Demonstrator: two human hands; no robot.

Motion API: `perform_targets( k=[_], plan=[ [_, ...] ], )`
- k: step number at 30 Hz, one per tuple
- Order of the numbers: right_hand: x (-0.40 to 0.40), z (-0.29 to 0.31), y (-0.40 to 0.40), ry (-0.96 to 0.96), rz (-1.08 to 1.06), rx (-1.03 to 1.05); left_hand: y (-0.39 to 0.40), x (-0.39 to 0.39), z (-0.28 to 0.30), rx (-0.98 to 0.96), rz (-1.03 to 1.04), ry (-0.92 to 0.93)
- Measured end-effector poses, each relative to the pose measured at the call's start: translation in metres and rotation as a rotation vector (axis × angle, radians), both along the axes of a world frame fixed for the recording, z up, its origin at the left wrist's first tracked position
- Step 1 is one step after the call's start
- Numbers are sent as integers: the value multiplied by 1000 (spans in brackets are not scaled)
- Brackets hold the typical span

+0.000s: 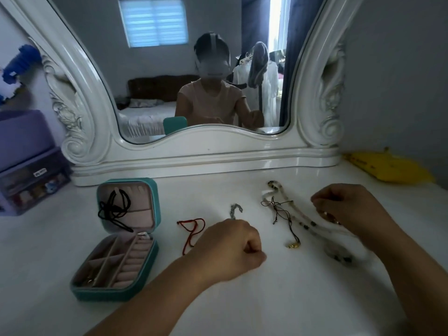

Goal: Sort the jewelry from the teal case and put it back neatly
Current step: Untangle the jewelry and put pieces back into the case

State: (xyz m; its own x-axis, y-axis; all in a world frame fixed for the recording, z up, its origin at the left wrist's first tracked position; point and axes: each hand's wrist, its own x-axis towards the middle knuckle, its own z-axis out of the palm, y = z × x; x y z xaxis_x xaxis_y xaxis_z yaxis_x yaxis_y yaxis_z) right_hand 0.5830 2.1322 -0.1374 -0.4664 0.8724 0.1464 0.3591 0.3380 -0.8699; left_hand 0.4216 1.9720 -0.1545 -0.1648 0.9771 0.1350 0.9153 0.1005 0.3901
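Fingers: the left hand (228,248) is balled into a fist, fingers (252,251) curled under, its knuckles at the lower end of a small silver chain (235,210); whether it pinches the chain cannot be told. The right hand (349,209) has its fingers curled in around small gold-coloured pieces (327,215).
Teal case: the teal jewelry case (121,238) stands open at the left of the white bench (266,299), lid propped upright, base flat; rounded corners, pale pink lining.
Lid contents: a tangled black cord (114,209) hangs in front of the lid's pocket.
Base contents: narrow dividers and a row of padded ring rolls (131,263); a small gold-toned item sits in the near left compartment, too small to identify.
Laid out on bench: a red string bracelet (191,229) just beside the left hand; a thin black cord with gold charms (283,219) between the hands; a long strand of pale and dark beads (303,214) running under the right hand.
Surroundings: an ornate glossy white mirror (203,156) behind, a purple drawer box (31,170) at left, a yellow pouch (388,168) at right.
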Motion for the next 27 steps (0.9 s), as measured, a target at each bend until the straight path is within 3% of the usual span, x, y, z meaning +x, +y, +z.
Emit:
perform_targets(
  k=[4,7,13,17,22,27],
  plan=[
    [-18,-2,-20,113,196,-62,9,-9,11,72,152,-422],
    [-38,0,-32,214,361,-103,13,-18,25,128,144,-716],
    [-81,11,-41,365,653,-304,13,-34,43,255,191,-1042],
    [-101,8,-45,400,728,-366,12,-41,47,332,244,-1128],
    [-103,-2,-37,397,557,-367,12,-52,43,396,313,-1213],
    [-98,5,-26,590,496,-493,13,-60,33,323,321,-1192]
  ],
)
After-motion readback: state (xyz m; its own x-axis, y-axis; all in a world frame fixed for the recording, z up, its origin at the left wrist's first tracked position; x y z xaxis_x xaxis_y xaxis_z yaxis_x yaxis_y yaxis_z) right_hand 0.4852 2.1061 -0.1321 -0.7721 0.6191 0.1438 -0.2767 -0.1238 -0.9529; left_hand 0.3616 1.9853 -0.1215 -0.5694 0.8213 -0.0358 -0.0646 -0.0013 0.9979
